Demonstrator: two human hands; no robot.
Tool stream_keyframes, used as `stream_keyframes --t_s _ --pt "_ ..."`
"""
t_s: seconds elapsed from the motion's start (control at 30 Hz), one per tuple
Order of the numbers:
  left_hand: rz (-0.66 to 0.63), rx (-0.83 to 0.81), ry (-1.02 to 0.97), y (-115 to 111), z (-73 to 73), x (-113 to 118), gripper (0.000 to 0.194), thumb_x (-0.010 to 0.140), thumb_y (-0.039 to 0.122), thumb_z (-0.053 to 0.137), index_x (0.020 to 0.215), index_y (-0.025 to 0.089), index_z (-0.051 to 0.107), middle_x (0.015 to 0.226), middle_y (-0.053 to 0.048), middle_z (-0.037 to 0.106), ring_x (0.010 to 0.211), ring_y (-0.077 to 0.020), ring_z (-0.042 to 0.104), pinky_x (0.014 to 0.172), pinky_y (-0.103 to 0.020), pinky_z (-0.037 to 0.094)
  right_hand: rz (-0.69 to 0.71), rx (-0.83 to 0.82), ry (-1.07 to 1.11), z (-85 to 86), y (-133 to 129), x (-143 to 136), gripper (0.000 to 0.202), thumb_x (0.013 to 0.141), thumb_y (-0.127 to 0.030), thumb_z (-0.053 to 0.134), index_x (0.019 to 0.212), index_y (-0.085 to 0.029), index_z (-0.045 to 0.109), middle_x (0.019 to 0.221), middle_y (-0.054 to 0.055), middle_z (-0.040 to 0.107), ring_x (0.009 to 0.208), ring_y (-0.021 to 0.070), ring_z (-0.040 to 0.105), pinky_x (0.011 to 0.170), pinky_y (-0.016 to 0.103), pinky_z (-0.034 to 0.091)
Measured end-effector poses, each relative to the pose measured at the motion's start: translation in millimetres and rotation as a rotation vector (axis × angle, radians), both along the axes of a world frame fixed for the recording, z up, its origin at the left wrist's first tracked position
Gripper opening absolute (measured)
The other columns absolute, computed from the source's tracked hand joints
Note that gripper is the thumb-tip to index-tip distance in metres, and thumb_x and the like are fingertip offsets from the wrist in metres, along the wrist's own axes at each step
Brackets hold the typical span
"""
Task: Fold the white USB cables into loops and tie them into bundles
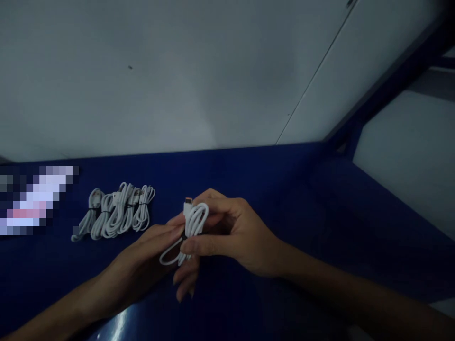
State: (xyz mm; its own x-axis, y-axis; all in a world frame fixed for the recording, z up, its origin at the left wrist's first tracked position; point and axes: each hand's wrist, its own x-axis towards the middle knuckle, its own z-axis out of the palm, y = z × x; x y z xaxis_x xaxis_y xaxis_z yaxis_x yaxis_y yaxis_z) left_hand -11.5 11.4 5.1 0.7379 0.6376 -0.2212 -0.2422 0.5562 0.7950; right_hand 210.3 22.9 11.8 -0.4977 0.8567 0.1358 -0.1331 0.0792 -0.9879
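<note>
A white USB cable (195,219), coiled into a bundle with a dark tie round its middle, is held up between both hands over the blue surface. Its metal plug with an orange inside points upward. My right hand (234,232) pinches the coil from the right, thumb in front and fingers behind. From the left, my left hand (152,246) presses its thumb and fingers at the dark tie, its lower fingers curled beneath. One loop of the cable hangs out to the lower left.
Several coiled white cables (121,210) with dark ties lie in a row on the blue table (220,170), left of my hands. A pixelated bright patch (39,201) is at the far left. A pale panel (159,85) rises behind, with a blue frame bar (384,90) at right.
</note>
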Motion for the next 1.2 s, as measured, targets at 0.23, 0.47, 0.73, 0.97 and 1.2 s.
stream_keyframes --t_s 0.23,0.47,0.73,0.97,1.2 --pt "0.058 0.064 0.038 0 -0.8 11 0.044 0.115 0.044 0.046 0.107 0.015 0.078 0.077 -0.004 0.064 0.064 -0.0176 0.066 0.068 -0.032 0.059 -0.064 -0.078 0.108 -6.7 0 -3 0.026 0.085 -0.030 0.095 0.110 -0.029 0.089 0.121 0.004 0.069 0.108 0.0215 0.073 0.101 0.041 0.064" --pt "0.203 0.111 0.105 -2 -17.5 10 0.037 0.111 0.050 0.058 0.106 0.018 0.076 0.084 -0.006 0.069 0.070 -0.0197 0.068 0.070 -0.033 0.060 -0.007 -0.292 0.304 -5.0 -6 -9 0.032 0.086 -0.036 0.093 0.108 -0.018 0.080 0.084 0.003 0.072 0.060 0.0225 0.077 0.052 0.038 0.068" --pt "0.158 0.046 0.047 -7 -6.1 12 0.037 0.113 0.045 0.054 0.094 0.019 0.070 0.063 0.006 0.041 0.051 -0.0123 0.047 0.059 -0.028 0.057 -0.050 -0.255 0.260 -7.6 1 -5 0.027 0.081 -0.020 0.096 0.106 -0.020 0.085 0.098 0.002 0.080 0.096 0.0173 0.078 0.097 0.032 0.064" --pt "-0.093 -0.125 -0.092 -5 14.6 9 0.048 0.118 0.045 0.039 0.083 0.019 0.059 0.060 0.009 0.033 0.046 -0.0089 0.029 0.062 -0.026 0.057 0.018 -0.246 0.369 -4.5 1 -7 0.035 0.067 -0.018 0.105 0.093 -0.021 0.082 0.090 -0.002 0.078 0.084 0.0143 0.074 0.085 0.029 0.062" --pt "-0.199 -0.350 -0.142 -8 18.0 4 0.040 0.112 0.043 0.054 0.079 0.020 0.056 0.059 0.008 0.039 0.045 -0.0089 0.030 0.052 -0.023 0.050 0.142 -0.153 0.347 -5.5 2 -5 0.033 0.071 -0.022 0.104 0.097 -0.022 0.085 0.091 -0.001 0.078 0.084 0.0146 0.071 0.082 0.030 0.060"
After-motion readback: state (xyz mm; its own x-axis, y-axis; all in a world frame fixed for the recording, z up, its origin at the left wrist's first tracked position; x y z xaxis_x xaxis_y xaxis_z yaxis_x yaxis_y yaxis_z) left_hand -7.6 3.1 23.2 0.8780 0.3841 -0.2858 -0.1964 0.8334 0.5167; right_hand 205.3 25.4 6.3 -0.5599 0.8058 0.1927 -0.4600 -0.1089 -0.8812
